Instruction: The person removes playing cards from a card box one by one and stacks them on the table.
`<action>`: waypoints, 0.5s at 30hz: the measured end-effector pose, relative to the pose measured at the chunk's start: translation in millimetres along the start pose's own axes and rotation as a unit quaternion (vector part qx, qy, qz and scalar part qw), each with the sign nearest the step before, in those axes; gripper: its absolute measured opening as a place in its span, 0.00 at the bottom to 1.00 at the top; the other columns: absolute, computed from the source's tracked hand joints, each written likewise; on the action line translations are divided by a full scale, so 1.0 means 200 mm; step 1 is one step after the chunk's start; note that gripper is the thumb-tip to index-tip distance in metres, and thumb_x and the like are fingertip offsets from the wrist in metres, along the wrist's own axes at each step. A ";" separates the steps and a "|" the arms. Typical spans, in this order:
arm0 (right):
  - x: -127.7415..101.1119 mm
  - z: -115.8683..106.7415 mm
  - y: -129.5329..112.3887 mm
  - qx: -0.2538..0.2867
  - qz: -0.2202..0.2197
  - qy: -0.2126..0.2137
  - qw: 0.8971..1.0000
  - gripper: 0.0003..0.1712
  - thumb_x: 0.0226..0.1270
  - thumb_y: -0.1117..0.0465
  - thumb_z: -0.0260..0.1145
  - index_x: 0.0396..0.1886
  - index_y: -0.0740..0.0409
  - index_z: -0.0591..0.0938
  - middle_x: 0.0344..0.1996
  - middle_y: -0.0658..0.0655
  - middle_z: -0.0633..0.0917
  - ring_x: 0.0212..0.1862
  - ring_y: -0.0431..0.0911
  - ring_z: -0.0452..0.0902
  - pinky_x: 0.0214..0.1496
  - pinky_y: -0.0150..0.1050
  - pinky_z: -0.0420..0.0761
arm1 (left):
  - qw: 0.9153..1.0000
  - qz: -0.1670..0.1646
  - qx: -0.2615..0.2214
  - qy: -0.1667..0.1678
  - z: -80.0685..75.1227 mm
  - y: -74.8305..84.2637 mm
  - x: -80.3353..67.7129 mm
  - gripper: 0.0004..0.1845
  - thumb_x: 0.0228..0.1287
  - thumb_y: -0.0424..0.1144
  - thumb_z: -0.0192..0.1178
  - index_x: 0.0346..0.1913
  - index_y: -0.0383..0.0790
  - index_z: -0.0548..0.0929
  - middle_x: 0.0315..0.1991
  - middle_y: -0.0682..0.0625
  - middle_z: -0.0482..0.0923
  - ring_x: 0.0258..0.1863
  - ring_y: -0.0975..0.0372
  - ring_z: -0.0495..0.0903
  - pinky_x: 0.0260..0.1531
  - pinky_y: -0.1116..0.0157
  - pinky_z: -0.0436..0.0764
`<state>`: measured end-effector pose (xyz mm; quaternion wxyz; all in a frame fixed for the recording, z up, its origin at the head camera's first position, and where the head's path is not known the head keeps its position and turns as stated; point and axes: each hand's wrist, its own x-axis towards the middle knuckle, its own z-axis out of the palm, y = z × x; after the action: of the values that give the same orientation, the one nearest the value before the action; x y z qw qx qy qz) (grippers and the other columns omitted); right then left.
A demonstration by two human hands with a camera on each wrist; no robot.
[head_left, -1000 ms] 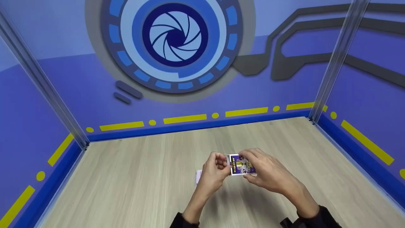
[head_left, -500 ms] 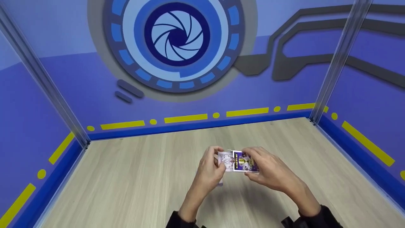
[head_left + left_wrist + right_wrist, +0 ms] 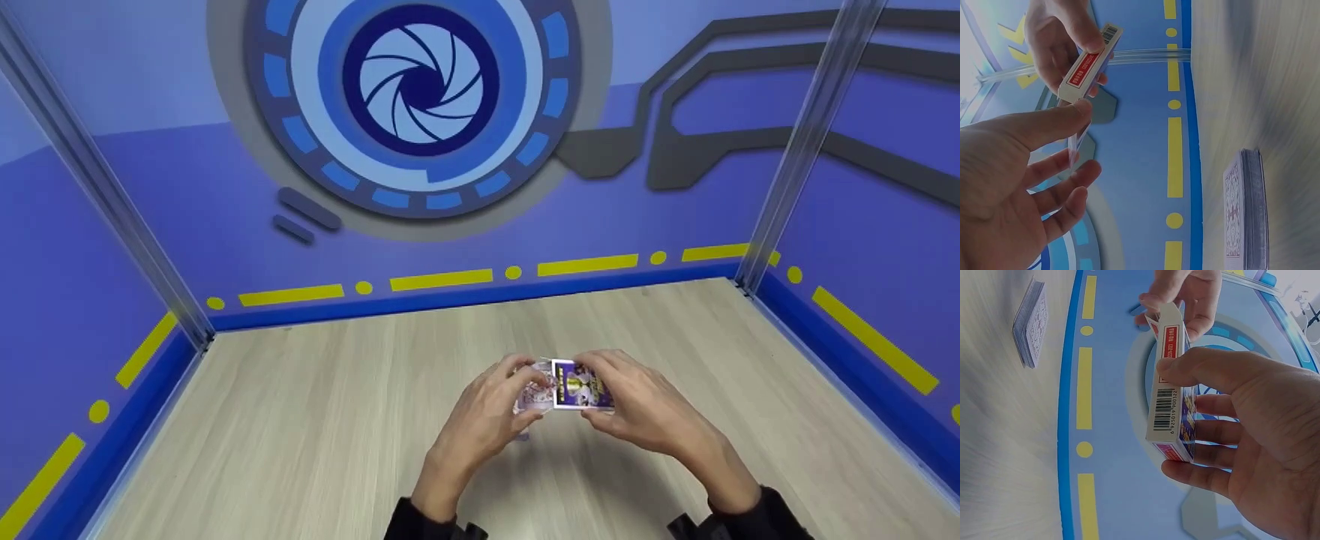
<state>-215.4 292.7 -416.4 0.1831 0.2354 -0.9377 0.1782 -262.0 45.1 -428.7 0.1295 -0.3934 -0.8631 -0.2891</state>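
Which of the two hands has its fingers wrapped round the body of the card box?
The right hand: its thumb and fingers clamp the card box by its long sides. The left hand only pinches the open flap end.

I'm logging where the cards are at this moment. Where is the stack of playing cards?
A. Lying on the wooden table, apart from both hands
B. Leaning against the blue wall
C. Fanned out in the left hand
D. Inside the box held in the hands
A: the stack of cards lies flat on the wooden table, while the right hand grips the card box and the left hand pinches its flap.
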 end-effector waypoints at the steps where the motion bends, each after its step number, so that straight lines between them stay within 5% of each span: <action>1: 0.00 0.00 0.00 0.000 -0.001 0.001 1.000 0.37 0.56 0.59 0.79 0.66 0.59 0.77 0.57 0.55 0.82 0.53 0.45 0.79 0.49 0.47 0.83 | 1.000 0.005 0.010 0.001 0.00 0.00 0.00 0.20 0.59 0.42 0.77 0.53 0.50 0.84 0.63 0.51 0.77 0.60 0.59 0.78 0.59 0.59 0.79; 7: 0.00 0.00 0.00 0.004 0.003 0.000 1.000 0.36 0.57 0.59 0.79 0.66 0.58 0.77 0.58 0.54 0.82 0.54 0.44 0.78 0.50 0.46 0.83 | 0.999 0.025 0.045 0.008 0.00 0.00 0.00 0.20 0.60 0.42 0.76 0.56 0.54 0.85 0.62 0.52 0.78 0.61 0.59 0.77 0.60 0.57 0.78; 15: 0.00 -0.02 0.01 -0.003 0.006 0.006 1.000 0.36 0.58 0.59 0.79 0.66 0.59 0.77 0.59 0.56 0.81 0.56 0.47 0.78 0.52 0.48 0.82 | 0.999 0.003 0.036 0.001 -0.03 -0.01 -0.01 0.17 0.65 0.42 0.73 0.56 0.52 0.85 0.64 0.50 0.76 0.63 0.58 0.75 0.63 0.56 0.76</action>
<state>-215.9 296.4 -414.2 0.1882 0.2283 -0.9384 0.1782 -263.1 40.0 -425.6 0.1452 -0.3911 -0.8715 -0.2577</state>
